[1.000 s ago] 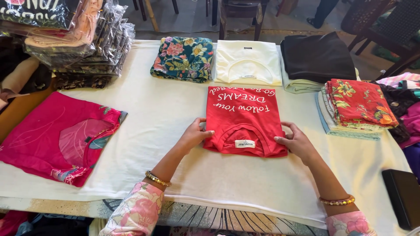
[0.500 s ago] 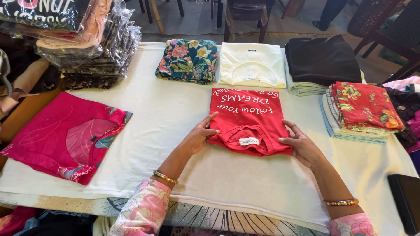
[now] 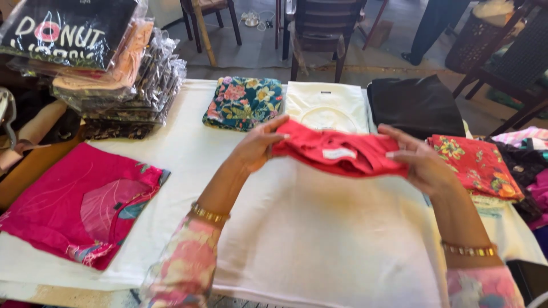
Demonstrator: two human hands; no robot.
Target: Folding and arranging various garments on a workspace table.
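The folded red shirt (image 3: 342,153) hides most fingers of both hands. Left hand (image 3: 260,145) clasps its left end, right hand (image 3: 419,162) its right end; the shirt spans between the grips, lifted above the white cloth (image 3: 319,239)

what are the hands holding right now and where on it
Both hands hold the folded red t-shirt, lifted off the white table cover. The left hand has its grip on the shirt's left end, the right hand on its right end.
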